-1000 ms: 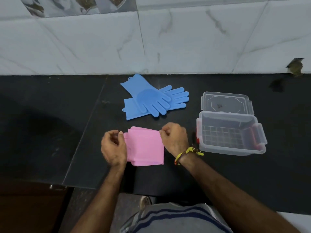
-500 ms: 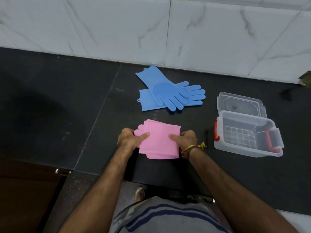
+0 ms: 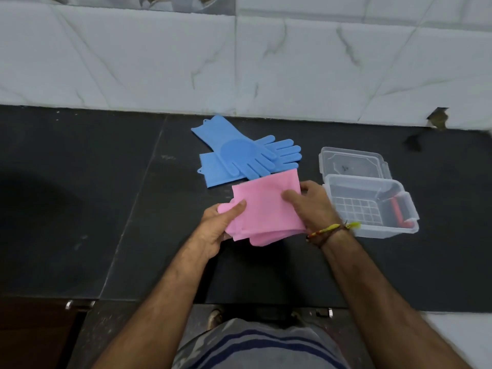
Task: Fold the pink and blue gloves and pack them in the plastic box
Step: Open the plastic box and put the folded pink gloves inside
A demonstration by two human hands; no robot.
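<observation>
The folded pink gloves (image 3: 266, 209) are lifted off the black counter (image 3: 106, 209) and tilted, held from both sides. My left hand (image 3: 218, 227) grips their left edge with the thumb on top. My right hand (image 3: 311, 206) grips their right edge. The blue gloves (image 3: 239, 155) lie flat and crossed on the counter just behind the pink ones, fingers pointing right. The clear plastic box (image 3: 370, 206) stands open to the right of my right hand, with red latches and a grid-patterned bottom.
The box's clear lid (image 3: 351, 163) lies flat behind the box. A white marble tiled wall (image 3: 239, 62) rises behind the counter. The counter's front edge runs below my forearms, with cabinet handles (image 3: 80, 304) under it.
Both hands have lifted the folded pink gloves off the counter and moved them right and back, toward the box. The gloves now overlap the blue gloves' front edge in view.
</observation>
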